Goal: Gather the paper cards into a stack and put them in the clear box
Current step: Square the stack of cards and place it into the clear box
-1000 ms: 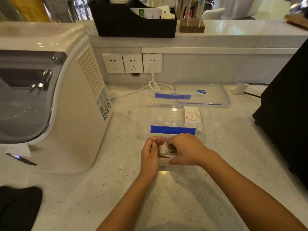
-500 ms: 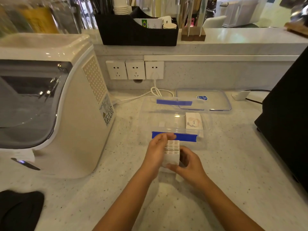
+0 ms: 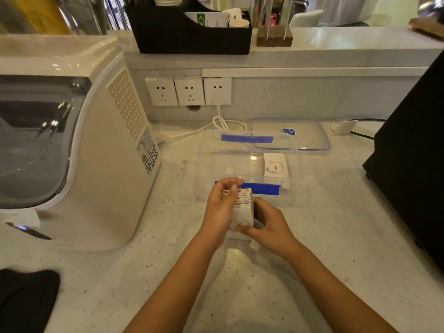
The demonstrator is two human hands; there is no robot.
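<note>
White card [image 3: 275, 167] reading "love" lies inside the clear box [image 3: 294, 164].

clear box [image 3: 206, 162] mid-counter | lid [image 3: 310, 133] behind-right | machine [image 3: 96, 150] left | card stack [image 3: 242, 207] before box

White card stack [image 3: 242, 207] held upright just in front of the clear box [image 3: 206, 150].
The open box, blue strips on its near and far rims, holds one "love" card [image 3: 275, 165] at its right end.

One head-worn view looks forward and down, close over the counter [image 3: 336, 236].
</note>
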